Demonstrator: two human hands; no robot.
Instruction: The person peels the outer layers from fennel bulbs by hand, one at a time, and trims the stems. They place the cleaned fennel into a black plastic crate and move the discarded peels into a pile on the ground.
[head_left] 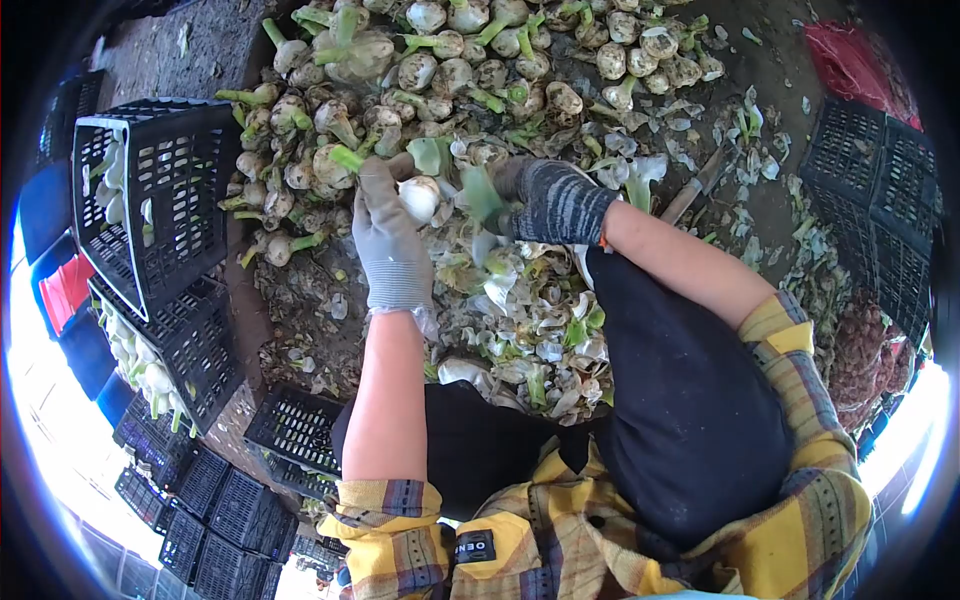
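My left hand [388, 220], in a pale grey glove, is closed around a garlic bulb [420, 199]. The bulb is white and peeled, and a cut green stem [346, 158] sticks out on the far side of the fingers. Just to the right, my right hand [548, 200] wears a dark striped glove. Its fingers are bent around a green piece of garlic leaf [482, 196], blurred by motion and apart from the bulb. Beneath both hands lies a heap of garlic peelings [530, 320]. Unpeeled, soil-stained garlic bulbs [330, 120] are piled beyond them.
At the left, a black crate [180, 190] holds white bulbs, with another filled crate [185, 340] below it. More black crates [225, 500] stand lower left, others [870, 180] at right. A knife-like tool [695, 188] lies right of my right hand. Red netting [860, 65] sits upper right.
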